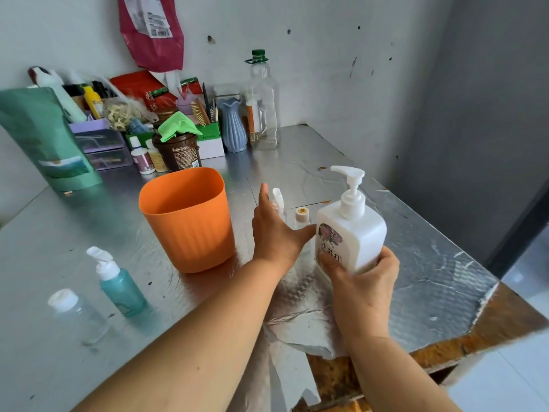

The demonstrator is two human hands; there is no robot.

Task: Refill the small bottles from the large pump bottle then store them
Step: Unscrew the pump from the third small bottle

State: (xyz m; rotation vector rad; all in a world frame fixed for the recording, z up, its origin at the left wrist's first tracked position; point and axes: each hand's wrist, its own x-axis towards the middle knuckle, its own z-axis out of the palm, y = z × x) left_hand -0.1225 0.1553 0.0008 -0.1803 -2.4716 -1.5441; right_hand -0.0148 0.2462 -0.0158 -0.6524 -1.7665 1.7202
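R hand (361, 285) grip clamped on pump bottle (352, 233) base; L hand (274, 233) fingers apart, w/ thumb touching its side.

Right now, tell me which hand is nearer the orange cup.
Left. The left hand is just to the right of the orange cup, not touching it. The right hand is farther right, gripping the base of the large pump bottle.

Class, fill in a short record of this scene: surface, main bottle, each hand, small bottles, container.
surface: foil-covered table
main bottle: large white pump bottle, upright
right hand: gripping the pump bottle's base
left hand: at a small clear bottle, grip hidden
small bottles: teal flip-cap bottle, clear capped bottle, uncapped bottle
container: empty orange plastic tub
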